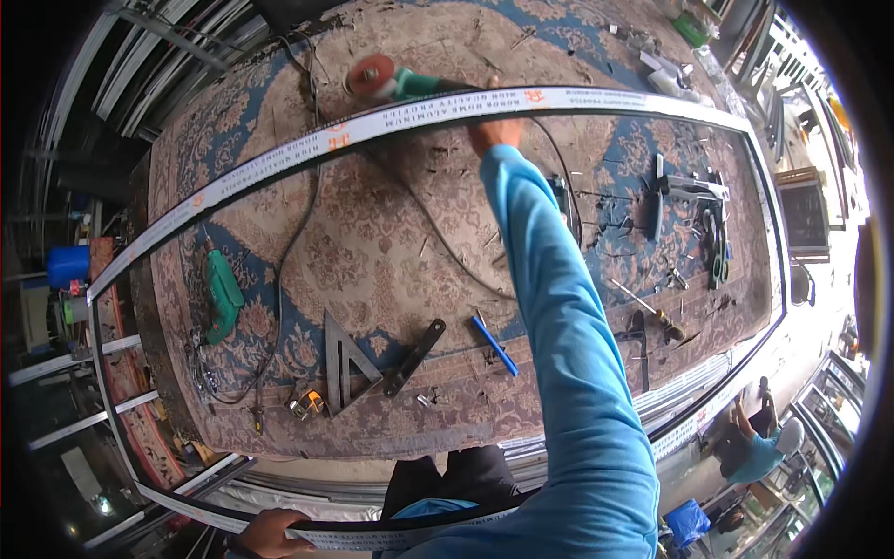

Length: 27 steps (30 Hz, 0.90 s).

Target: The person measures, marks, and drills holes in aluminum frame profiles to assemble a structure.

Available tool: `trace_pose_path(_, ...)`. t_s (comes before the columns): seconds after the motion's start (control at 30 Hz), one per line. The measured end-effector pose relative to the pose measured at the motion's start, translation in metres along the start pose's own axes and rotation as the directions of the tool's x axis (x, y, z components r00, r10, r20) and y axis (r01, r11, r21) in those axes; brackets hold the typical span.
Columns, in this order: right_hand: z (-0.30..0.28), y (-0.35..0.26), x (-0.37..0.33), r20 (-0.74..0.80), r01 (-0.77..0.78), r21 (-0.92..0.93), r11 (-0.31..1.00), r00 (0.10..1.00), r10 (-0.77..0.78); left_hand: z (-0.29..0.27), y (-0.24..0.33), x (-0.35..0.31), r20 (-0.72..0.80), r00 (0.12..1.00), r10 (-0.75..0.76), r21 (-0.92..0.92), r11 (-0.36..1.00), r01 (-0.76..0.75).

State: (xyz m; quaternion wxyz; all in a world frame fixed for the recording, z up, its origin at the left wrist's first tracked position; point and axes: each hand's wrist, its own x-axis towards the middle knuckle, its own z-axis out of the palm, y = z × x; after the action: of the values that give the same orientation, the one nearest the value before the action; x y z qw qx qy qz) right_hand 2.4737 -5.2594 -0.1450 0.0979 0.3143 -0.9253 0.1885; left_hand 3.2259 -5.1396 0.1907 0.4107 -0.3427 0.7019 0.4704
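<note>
A large rectangular white-wrapped aluminium frame (pixel 223 189) spans most of the view above the carpeted table. My left hand (pixel 268 534) is closed around its near bar at the lower left. My right arm reaches through the opening to the far side. There my right hand (pixel 497 133) is closed at the rear of a green angle grinder (pixel 410 84) with a red disc. The frame's far bar passes over this hand and hides part of the grip. The grinder's dark cord runs out to the right of the hand.
On the patterned carpet (pixel 391 242) lie a green drill (pixel 223 296), set square (pixel 346 368), tape measure (pixel 306 403), black-handled tool (pixel 415 358), blue pen (pixel 494 346) and screwdriver (pixel 652 312). Black clamp-like tools (pixel 689 191) and scissors (pixel 718 256) lie right. A co-worker (pixel 756 447) is beyond the frame.
</note>
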Motion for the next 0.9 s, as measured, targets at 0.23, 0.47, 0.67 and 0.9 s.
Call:
trace_pose_path(0.23,-0.153,0.018,-0.085,0.39,0.249,0.167,0.954,0.872,-0.296,0.001,0.005,-0.001,-0.114,0.992,0.059,0.124,0.991,-0.045)
trace_pose_path(0.47,-0.197,-0.013,0.041,0.183,0.355,0.391,0.849,0.874,-0.45,0.03,-0.013,0.024,-0.083,0.993,0.079,0.103,0.992,-0.07)
trace_pose_path(0.67,-0.1,-0.109,0.05,0.885,0.093,0.256,0.962,0.379,-0.272,0.054,-0.033,0.043,0.009,0.989,0.15,0.006,0.989,-0.151)
trace_pose_path(0.9,-0.004,-0.114,0.006,0.23,0.406,0.098,0.909,0.879,-0.418,0.083,-0.05,0.062,0.045,0.99,0.132,-0.007,0.991,-0.132)
